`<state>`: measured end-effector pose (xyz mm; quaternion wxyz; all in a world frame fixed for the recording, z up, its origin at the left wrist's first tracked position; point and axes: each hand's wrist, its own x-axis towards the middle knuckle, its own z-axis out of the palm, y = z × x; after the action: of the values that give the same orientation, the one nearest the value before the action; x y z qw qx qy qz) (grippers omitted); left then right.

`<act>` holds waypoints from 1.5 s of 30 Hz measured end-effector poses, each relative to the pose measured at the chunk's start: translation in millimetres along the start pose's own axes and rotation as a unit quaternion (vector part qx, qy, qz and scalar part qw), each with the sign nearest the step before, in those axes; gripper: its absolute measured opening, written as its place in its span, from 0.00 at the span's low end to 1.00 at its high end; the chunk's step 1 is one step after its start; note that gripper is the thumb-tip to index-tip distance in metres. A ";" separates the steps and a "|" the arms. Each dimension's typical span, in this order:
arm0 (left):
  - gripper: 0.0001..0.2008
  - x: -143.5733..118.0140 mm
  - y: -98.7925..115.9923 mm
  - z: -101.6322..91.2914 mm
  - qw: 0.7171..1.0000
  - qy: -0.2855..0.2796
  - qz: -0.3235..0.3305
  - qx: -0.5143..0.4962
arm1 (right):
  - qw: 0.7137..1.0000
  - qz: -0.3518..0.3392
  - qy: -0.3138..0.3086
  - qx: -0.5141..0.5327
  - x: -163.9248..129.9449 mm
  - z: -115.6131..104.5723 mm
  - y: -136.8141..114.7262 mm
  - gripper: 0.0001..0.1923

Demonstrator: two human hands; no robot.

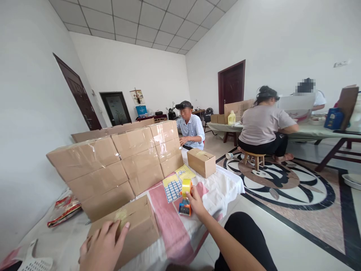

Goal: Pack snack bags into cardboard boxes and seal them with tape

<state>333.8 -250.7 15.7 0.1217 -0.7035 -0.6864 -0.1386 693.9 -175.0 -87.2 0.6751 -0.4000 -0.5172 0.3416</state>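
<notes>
Cardboard box (126, 229) under flat left hand (103, 246); right hand (196, 201) grips tape dispenser (185, 197); no legible writing.

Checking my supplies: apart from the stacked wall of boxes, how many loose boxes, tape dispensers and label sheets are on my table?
Loose boxes: 2, near box under the left hand and far box
Tape dispenser: 1, in the right hand
Label sheets: 2, blue-printed sheet, yellow sheet
Total: 5

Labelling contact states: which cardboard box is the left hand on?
The lone box at the table's near edge, lying under the left hand. The stacked boxes behind it and the small box farther along the table are untouched.
</notes>
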 end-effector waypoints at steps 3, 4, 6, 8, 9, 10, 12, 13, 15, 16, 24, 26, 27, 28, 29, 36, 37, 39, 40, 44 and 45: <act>0.27 0.1 -1.4 0.7 1.000 -0.004 -0.006 -0.002 | 1.000 -0.001 0.007 0.012 0.2 -0.2 4.4 0.19; 0.27 0.2 -1.7 0.6 1.000 -0.007 -0.007 -0.003 | 1.000 -0.002 0.008 0.015 0.1 -0.3 5.0 0.18; 0.27 0.3 -1.5 -0.1 1.000 -0.009 -0.006 -0.005 | 1.000 -0.004 0.013 0.014 -0.1 -0.2 4.8 0.18; 0.28 0.3 -0.7 -0.9 1.000 -0.008 -0.004 -0.006 | 1.000 -0.003 0.021 0.004 -0.3 0.4 2.7 0.18; 0.28 0.4 -0.2 -1.1 1.000 -0.007 -0.003 -0.006 | 1.000 -0.002 0.028 -0.003 -0.4 0.8 1.2 0.18; 0.28 0.5 0.3 -1.2 1.000 -0.006 -0.002 -0.006 | 0.999 -0.003 0.035 -0.009 -0.3 1.2 -0.5 0.18; 0.28 0.8 1.1 -0.9 1.000 -0.003 -0.004 -0.004 | 0.999 -0.005 0.050 -0.019 -0.3 1.9 -3.6 0.18; 0.27 0.9 1.3 -0.7 1.000 -0.002 -0.005 -0.003 | 0.998 -0.006 0.058 -0.021 -0.3 2.0 -4.9 0.18; 0.27 0.8 1.4 -0.2 1.000 -0.001 -0.007 -0.001 | 0.997 -0.005 0.068 -0.024 -0.4 1.9 -6.9 0.19; 0.27 0.6 1.4 0.0 1.000 0.000 -0.007 -0.001 | 0.997 -0.003 0.072 -0.025 -0.5 1.7 -7.6 0.19; 0.27 0.1 0.7 0.7 1.000 -0.006 -0.014 -0.001 | 0.997 0.006 0.080 -0.015 -2.1 1.5 -12.3 0.20; 0.27 -0.5 3.3 -1.5 1.000 -0.012 -0.017 0.003 | 0.996 0.007 0.082 -0.016 -2.4 1.8 -13.3 0.21; 0.27 -1.1 5.4 -3.2 1.000 -0.010 -0.018 0.009 | 0.996 0.009 0.083 -0.016 -2.6 2.0 -13.6 0.21; 0.26 -2.0 7.7 -5.1 1.000 -0.007 -0.019 0.016 | 0.996 0.011 0.084 -0.016 -2.7 2.1 -13.6 0.21; 0.26 -2.9 10.1 -7.1 1.000 -0.001 -0.021 0.022 | 0.996 0.014 0.084 -0.015 -2.8 2.3 -13.5 0.22; 0.27 -4.9 14.8 -11.5 1.000 0.004 -0.018 0.015 | 0.997 0.029 0.069 -0.003 -4.6 5.6 -11.0 0.23; 0.28 -4.9 14.5 -10.8 1.000 0.007 -0.017 0.013 | 0.997 0.031 0.065 -0.003 -4.9 6.0 -10.6 0.23; 0.29 -5.5 15.1 -9.3 1.000 0.019 -0.017 0.011 | 0.998 0.032 0.058 -0.007 -5.2 5.9 -10.0 0.22; 0.29 -6.2 16.1 -8.6 0.999 0.027 -0.021 0.012 | 0.998 0.033 0.056 -0.009 -5.2 5.4 -9.8 0.22; 0.30 -10.6 26.8 -8.6 0.997 0.055 -0.047 0.007 | 0.999 0.028 0.038 -0.021 -5.9 2.3 -10.1 0.19; 0.30 -12.2 31.5 -9.2 0.996 0.073 -0.051 0.007 | 0.999 0.026 0.028 -0.017 -6.5 1.9 -10.8 0.18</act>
<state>364.8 -266.3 20.5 0.1692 -0.6543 -0.7119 -0.1910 691.1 -185.1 -80.0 0.6737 -0.4340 -0.4929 0.3388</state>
